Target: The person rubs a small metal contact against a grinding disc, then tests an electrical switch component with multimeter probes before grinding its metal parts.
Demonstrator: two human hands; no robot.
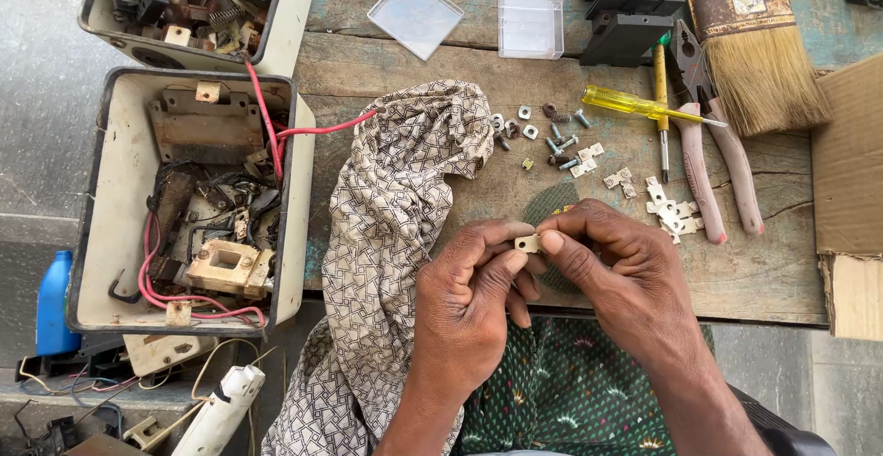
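Note:
My left hand (474, 295) and my right hand (612, 267) meet over the front edge of a worn wooden bench (763, 263). Between their fingertips they pinch a small pale metal contact piece (527, 243). Just behind the hands lies a dark green round pad (549, 204). More small metal contact pieces (670, 212) and several screws and nuts (552, 134) are scattered on the wood beyond my right hand. A patterned cloth (395, 217) drapes over the bench edge beside my left hand.
An open white metal box (110, 198) with red wires and parts sits left, another (285, 14) above it. Yellow screwdriver (635, 104), pliers (708, 171), brush (759, 51), black parts (625, 5), clear plastic box and lid (530, 20) lie farther back. Cardboard (851, 189) right, blue bottle (53, 304) far left.

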